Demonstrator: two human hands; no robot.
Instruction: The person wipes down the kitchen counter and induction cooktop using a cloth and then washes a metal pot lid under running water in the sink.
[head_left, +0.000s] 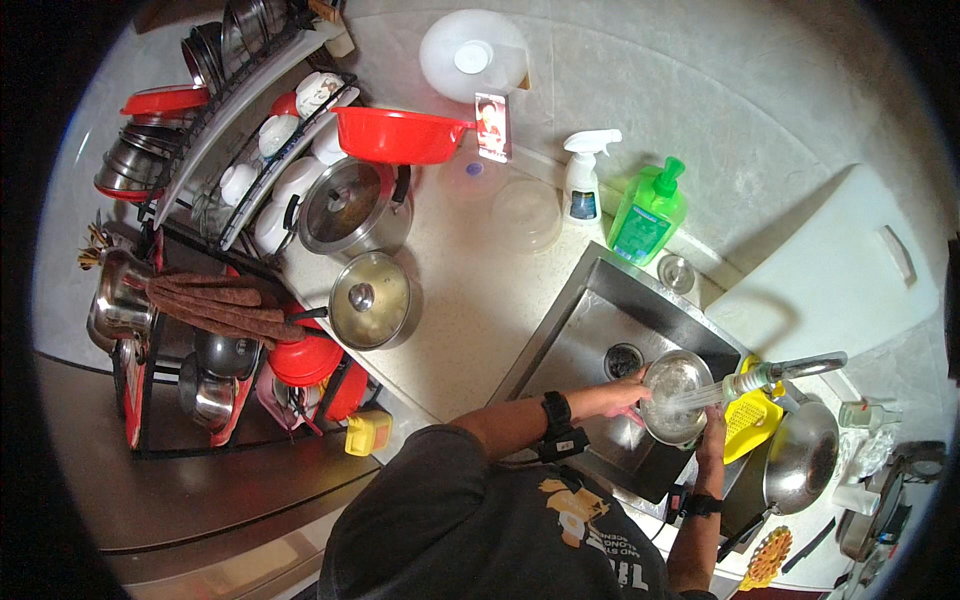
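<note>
A shiny metal bowl (664, 429) is held over the stainless steel sink (555, 345), its open side up. My left hand (624, 396) grips its left rim, and my right hand (711, 439) holds the right side from below. Water sprays from the faucet head (742, 381) into the bowl, where a little water pools. Something thin and pinkish red shows beneath my left hand; what it is I cannot tell. The drain strainer (624, 361) lies just beyond the bowl.
A yellow plastic grater (750, 427) and a wok (802, 457) sit right of the sink. Behind it stand a white spray bottle (582, 180), a green pump bottle (646, 214) and a white cutting board (832, 262). Lidded pots (371, 300) and a dish rack (289, 169) are at left.
</note>
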